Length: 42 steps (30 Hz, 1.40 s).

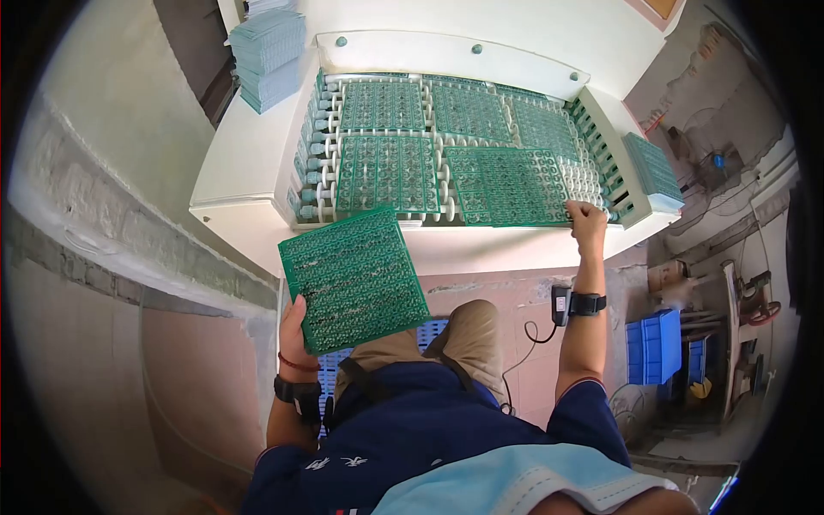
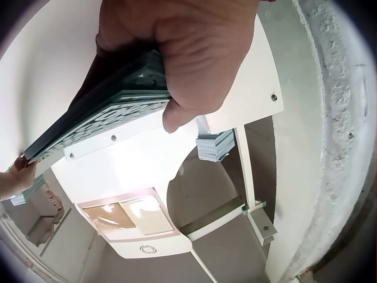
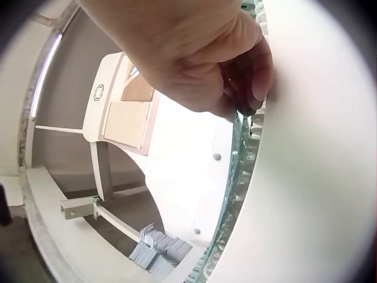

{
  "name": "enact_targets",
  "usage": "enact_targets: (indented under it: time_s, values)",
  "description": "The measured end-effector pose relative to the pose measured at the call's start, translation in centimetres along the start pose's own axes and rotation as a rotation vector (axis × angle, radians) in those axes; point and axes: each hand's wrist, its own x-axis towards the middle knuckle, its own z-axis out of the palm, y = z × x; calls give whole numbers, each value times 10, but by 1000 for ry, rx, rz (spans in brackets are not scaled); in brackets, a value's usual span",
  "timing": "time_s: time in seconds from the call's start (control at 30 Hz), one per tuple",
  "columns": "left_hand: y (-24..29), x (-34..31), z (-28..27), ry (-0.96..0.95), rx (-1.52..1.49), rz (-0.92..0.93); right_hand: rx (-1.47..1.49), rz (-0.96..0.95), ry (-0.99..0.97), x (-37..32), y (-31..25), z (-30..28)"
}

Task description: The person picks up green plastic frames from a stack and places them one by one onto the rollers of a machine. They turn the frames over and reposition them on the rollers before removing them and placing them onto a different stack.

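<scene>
My left hand (image 1: 294, 333) grips a stack of green circuit board panels (image 1: 356, 279) by its left edge, thumb on top. In the left wrist view several layered edges of that stack (image 2: 118, 101) show below the palm. At the right front of the roller conveyor (image 1: 444, 193), my right hand (image 1: 589, 228) pinches the near right corner of a green circuit board panel (image 1: 511, 184). This panel lies slightly askew, overlapping the rollers and the machine's front edge. Right wrist view: the fingertips (image 3: 259, 88) close on the panel's thin edge. Other green panels (image 1: 386, 174) lie flat in rows on the rollers.
The white machine housing (image 1: 236, 184) frames the conveyor. A stack of pale panels (image 1: 268, 56) stands on its left ledge, and more green panels (image 1: 654, 167) lean at the right side. A blue crate (image 1: 654, 346) is at lower right, and a concrete wall (image 1: 129, 206) runs along the left.
</scene>
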Motion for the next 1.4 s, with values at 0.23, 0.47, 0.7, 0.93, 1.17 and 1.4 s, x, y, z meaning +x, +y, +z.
enact_targets:
  time_s: [0.23,0.47,0.7,0.93,1.17,1.4]
  values:
    - [3,-1,2,28,3,-17,-107,-48,78,66,68,-63]
    - [-5,4,8,-28,3,-38,-392,-601,95,13,7,-11]
    - [-8,0,13,7,26,-53,-434,-774,-42,-40,-41,78]
    - [-5,-4,8,3,50,-48,-472,-740,8,-43,-55,88]
    - [-9,3,20,30,-114,-91,195,-311,-490,-126,-76,68]
    - [-13,11,20,68,-96,-91,525,122,-914,-195,-69,77]
